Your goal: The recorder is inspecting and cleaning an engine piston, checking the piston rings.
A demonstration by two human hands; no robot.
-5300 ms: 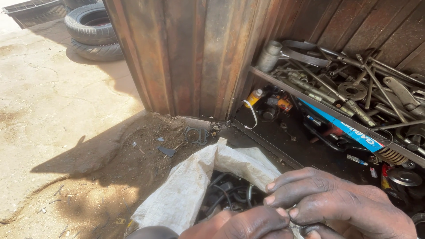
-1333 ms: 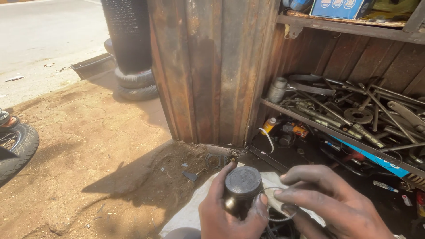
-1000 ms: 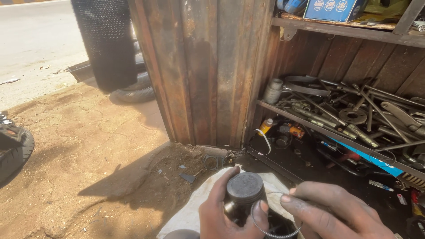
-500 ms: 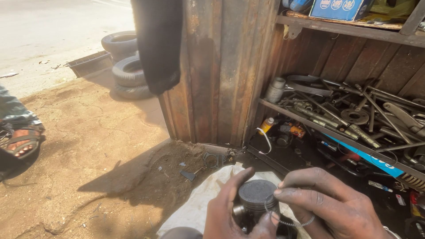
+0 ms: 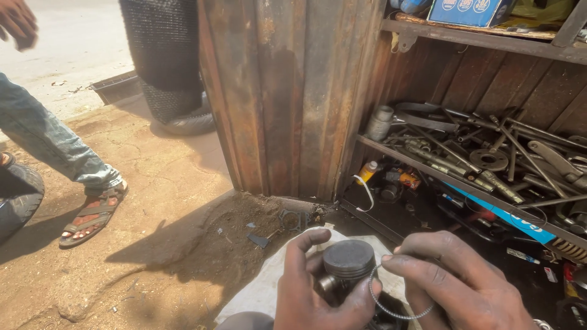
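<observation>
A dark piston [image 5: 347,264] sits upright low in the frame, above a white sack [image 5: 263,287]. The left hand [image 5: 318,293] grips its body. The right hand [image 5: 455,284] pinches a thin ring [image 5: 391,308] beside the crown. Behind, a shelf [image 5: 428,168] holds tools; a passer-by's sandalled foot [image 5: 92,214] stands at left.

The dirt ground [image 5: 153,201] carries a white sack [image 5: 263,287] at the bottom, a dark gasket [image 5: 291,219] and small scraps near the rusty metal wall [image 5: 287,91], and a tyre [image 5: 18,201] at the left edge. A sandalled foot [image 5: 92,214] stands beside that tyre. The wooden shelf [image 5: 465,189] holds a heap of wrenches [image 5: 489,153], a metal canister [image 5: 380,122] and a round flange [image 5: 488,159].
</observation>
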